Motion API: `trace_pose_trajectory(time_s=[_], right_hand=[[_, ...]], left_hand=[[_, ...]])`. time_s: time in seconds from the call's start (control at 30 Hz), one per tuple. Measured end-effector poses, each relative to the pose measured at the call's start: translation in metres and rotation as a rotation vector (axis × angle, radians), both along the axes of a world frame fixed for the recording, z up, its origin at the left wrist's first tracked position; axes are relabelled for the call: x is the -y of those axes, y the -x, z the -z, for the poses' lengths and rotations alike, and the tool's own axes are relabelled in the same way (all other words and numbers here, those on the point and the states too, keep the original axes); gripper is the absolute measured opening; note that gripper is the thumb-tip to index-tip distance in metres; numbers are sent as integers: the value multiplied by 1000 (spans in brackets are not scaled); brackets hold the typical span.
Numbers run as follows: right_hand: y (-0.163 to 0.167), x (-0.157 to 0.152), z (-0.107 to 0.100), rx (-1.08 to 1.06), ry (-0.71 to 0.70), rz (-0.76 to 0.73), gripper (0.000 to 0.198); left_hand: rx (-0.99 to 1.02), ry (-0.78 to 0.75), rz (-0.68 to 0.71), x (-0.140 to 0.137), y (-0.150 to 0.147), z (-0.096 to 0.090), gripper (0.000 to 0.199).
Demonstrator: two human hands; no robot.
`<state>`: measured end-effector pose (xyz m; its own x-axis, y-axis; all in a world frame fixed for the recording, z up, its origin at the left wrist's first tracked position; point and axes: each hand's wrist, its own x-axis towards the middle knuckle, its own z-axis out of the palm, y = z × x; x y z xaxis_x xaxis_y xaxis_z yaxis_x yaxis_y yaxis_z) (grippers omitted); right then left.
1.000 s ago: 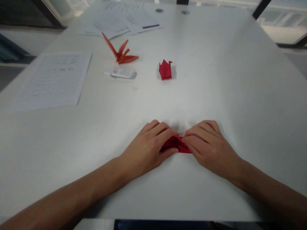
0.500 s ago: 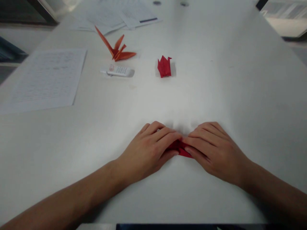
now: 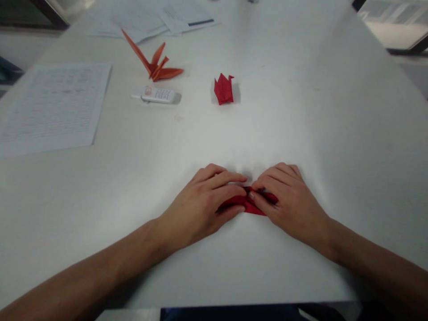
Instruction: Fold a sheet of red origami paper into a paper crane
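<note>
A partly folded piece of red paper (image 3: 254,208) lies on the white table near its front edge, much of it covered by my fingers. My left hand (image 3: 209,200) rests over its left part, thumb on the near side and fingers across the top, closed on it. From the other side, my right hand (image 3: 289,196) pinches the paper near its middle between thumb and forefinger. Further back stands a small red paper crane (image 3: 224,90). Left of that lie an orange paper crane (image 3: 155,67) with long thin wings and a white tube (image 3: 158,95) with printing on it.
A printed sheet (image 3: 56,107) lies on the left of the white table (image 3: 334,147). More loose papers (image 3: 140,20) overlap at the far left end. A dark object shows below the front edge.
My right thumb and forefinger have drawn together and shifted slightly left and up, showing more of the red paper. The whole view has shifted slightly; the cranes and tube stay put.
</note>
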<state>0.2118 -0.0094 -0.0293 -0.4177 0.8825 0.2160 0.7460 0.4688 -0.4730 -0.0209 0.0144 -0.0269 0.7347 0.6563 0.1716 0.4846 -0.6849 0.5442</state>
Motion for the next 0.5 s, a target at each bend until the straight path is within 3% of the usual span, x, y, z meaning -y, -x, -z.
trace_pose_trajectory(time_s=[0.23,0.5], right_hand=[[-14,-1,2,26,-63,-151,13],[-13,8,-16,322,-299,-335,18]], left_hand=[[58,50,1,-2,0,-1,19],[57,104,-19,-3,2,-2,14]])
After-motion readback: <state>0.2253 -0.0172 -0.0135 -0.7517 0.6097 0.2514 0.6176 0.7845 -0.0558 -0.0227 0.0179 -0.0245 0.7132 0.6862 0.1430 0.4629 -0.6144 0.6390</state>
